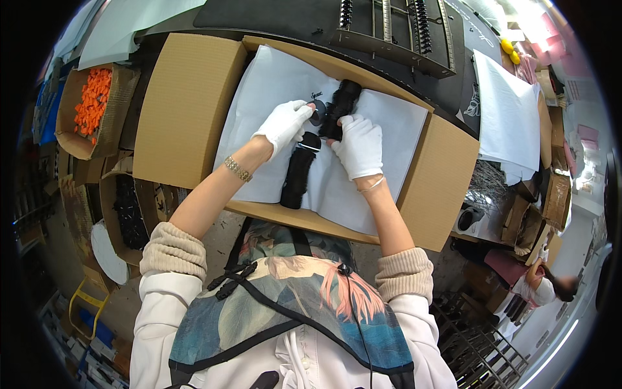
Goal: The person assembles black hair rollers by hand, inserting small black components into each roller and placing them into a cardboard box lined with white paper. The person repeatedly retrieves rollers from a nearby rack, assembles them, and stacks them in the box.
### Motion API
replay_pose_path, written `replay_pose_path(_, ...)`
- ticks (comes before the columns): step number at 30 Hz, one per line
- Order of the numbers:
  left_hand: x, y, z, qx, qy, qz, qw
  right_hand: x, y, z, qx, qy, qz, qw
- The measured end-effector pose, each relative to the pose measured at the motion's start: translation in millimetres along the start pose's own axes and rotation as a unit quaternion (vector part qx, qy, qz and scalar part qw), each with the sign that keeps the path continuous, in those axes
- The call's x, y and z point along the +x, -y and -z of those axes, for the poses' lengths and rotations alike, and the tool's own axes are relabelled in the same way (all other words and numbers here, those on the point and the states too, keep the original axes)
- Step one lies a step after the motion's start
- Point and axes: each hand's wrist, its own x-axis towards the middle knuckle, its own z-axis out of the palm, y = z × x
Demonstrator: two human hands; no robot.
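An open cardboard box point(188, 110) lined with white paper point(259, 84) lies in front of me. Inside are two long black bundles with ridged, uneven sides. My right hand point(359, 146), in a white fingerless-tipped glove, is closed around the lower end of the upper bundle point(343, 100). Just left of it my left hand point(285, 124), gloved too, pinches a small dark rounded piece point(317, 113) whose kind I cannot make out. Below my hands the second bundle point(298, 178) rests on the paper, a pale band near its top. A little black bit point(316, 95) lies above my left fingers.
A carton of orange pieces point(95, 100) stands at the left, with a box of black pieces point(129, 211) nearer me. Beyond the box is a metal rack point(395, 39) with black coils. White sheets point(508, 117) lie at the right. Another person point(538, 282) works at far right.
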Motion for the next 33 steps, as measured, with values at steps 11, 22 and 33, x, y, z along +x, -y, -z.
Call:
replay_pose_path(11,-19.3,-4.0,-0.2,-0.102,0.039,-0.003,0.994,-4.3,5.3,20.8,0.337,-0.011,-0.084,0.938)
replay_pose_path(22,-86.8,-3.9,45.6,0.103,0.201,-0.162,0.961,-20.8,37.7,65.2,0.537,0.268,0.032,0.799)
replay_pose_path(33,-248.9,55.3,167.4,0.198,-0.577,0.041,0.791,-46.9,30.1,36.3,0.327,0.050,0.007,0.944)
